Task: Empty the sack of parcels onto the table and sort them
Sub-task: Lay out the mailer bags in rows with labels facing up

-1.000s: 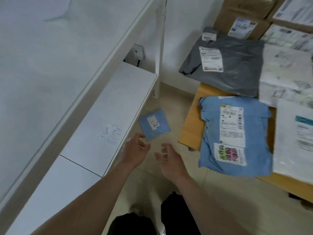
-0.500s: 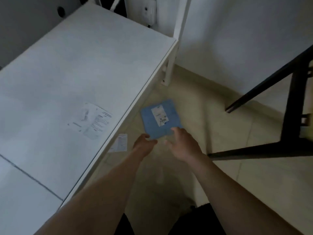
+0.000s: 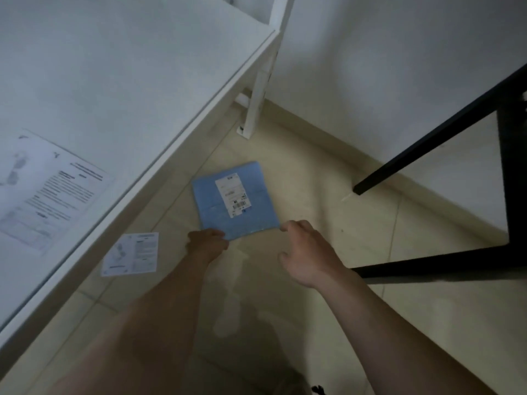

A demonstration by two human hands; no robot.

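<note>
"Blue square plastic parcel [image 3: 235, 201] with the white printed label: where is it?"

"Flat on the pale tiled floor [image 3: 313, 172], label up, between the white counter [image 3: 114, 81] on my left and the black metal frame [image 3: 427, 138] on my right. It touches neither."

"And your hands?"

"Both are down at its near edge. My left hand [image 3: 206, 243] is at the near left corner, fingers curled under and mostly out of sight, so I cannot tell whether they grasp the corner or only touch it. My right hand [image 3: 308, 252] is at the near right corner: fingers bent, their tips at the corner, thumb held apart and clear of the plastic, so released, grasping nothing."

"Anything else about?"

"A small white printed paper sheet [image 3: 131, 253] lies on the floor just beside my left wrist, close to the counter's edge. A larger white printed sheet [image 3: 48, 189] lies flat on the counter top, well apart from the parcel. A white wall [image 3: 399, 67] stands behind."
</note>
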